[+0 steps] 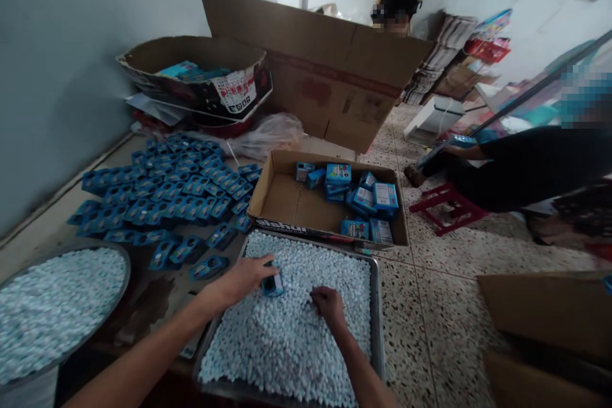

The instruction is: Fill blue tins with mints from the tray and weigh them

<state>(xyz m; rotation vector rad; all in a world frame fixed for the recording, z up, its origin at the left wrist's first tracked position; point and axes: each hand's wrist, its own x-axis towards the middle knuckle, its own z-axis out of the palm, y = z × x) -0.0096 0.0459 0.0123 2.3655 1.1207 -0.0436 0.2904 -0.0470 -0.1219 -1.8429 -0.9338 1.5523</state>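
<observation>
A metal tray is heaped with small white and pale-blue pieces. Over its upper left part, my left hand grips a small blue box that has a dark opening and rests on or just above the pieces. My right hand is closed at the surface of the pieces, to the right of the box; whatever its fingers hold is too small to name. Many blue boxes with dark round openings stand in rows on the table to the left.
Behind the tray, a cardboard box contains several blue boxes. A round tray of pale pieces is at left, below a carton. One person is behind a cardboard flap; another sits at right.
</observation>
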